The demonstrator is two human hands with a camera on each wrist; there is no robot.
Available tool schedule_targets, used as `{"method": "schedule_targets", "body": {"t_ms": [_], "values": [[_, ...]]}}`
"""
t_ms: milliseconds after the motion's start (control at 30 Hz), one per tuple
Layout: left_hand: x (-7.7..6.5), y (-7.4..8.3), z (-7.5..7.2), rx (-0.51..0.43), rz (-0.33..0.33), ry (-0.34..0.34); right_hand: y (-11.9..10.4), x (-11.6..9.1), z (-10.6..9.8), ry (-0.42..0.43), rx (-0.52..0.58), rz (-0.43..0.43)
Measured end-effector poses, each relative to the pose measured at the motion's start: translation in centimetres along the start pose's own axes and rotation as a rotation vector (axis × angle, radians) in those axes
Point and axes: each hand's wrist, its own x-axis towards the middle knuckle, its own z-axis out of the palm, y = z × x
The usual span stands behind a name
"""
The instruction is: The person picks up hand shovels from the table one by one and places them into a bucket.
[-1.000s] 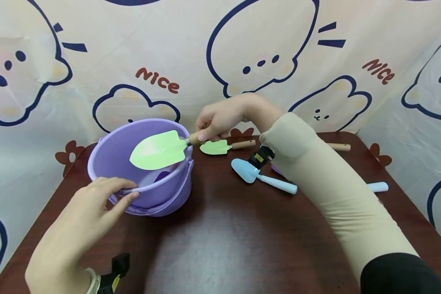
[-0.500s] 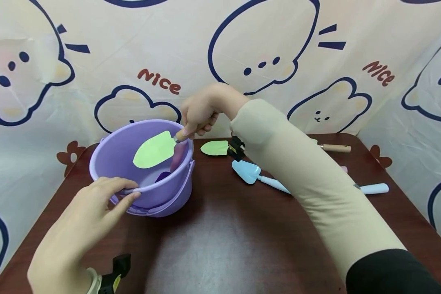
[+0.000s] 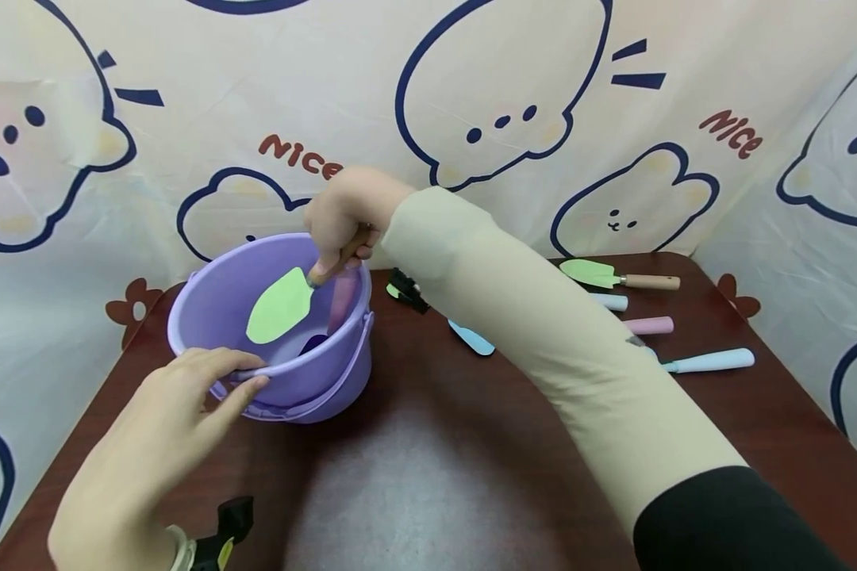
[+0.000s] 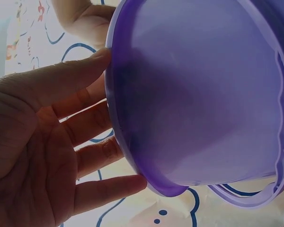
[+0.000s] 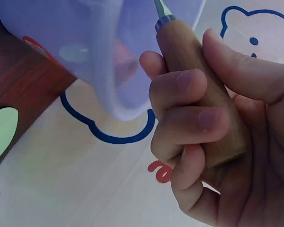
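Observation:
A purple bucket (image 3: pixel 328 388) with its handle hanging down stands at the left of the table. My left hand (image 3: pixel 164 428) pinches its near rim, thumb on one side and fingers on the other, as the left wrist view shows. My right hand (image 3: pixel 339 218) grips the wooden handle (image 5: pixel 180 52) of a hand trowel with a light green blade (image 3: pixel 282 305). That blade points down inside the bucket's mouth. Within the bucket, a pink handle-like piece (image 3: pixel 341 300) leans on the wall, and a dark purple piece (image 3: pixel 314 343) lies lower, mostly hidden.
Another green trowel (image 3: pixel 646 281) lies at the back right. Near it are a light blue handle (image 3: pixel 610 302), a pink handle (image 3: pixel 650 326) and a longer blue handle (image 3: pixel 714 362). My right sleeve partly covers a blue blade (image 3: pixel 474 339). A printed curtain (image 3: pixel 500 47) hangs behind.
My right hand has moved left over the bucket, and the green trowel has tilted blade-down and sunk lower into it. My left hand has kept its hold on the rim.

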Motion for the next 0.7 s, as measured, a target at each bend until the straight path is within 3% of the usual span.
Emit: {"method": "schedule_targets", "body": {"t_ms": [267, 433, 567, 700], "values": [[-0.3, -0.2, 0.0, 0.013, 0.011, 0.029, -3.4, 2.4, -1.7, -0.032, -0.172, 0.089], [-0.4, 0.0, -0.1, -0.007, -0.038, -0.027, -5.1, 2.1, -0.8, -0.005, -0.157, 0.141], [-0.4, 0.0, -0.1, -0.001, -0.027, -0.021, -5.6, 2.3, -0.5, -0.01, -0.185, 0.141], [-0.3, 0.0, 0.1, -0.005, -0.006, -0.015, -5.6, 2.5, -0.1, -0.033, -0.117, 0.173]]}}
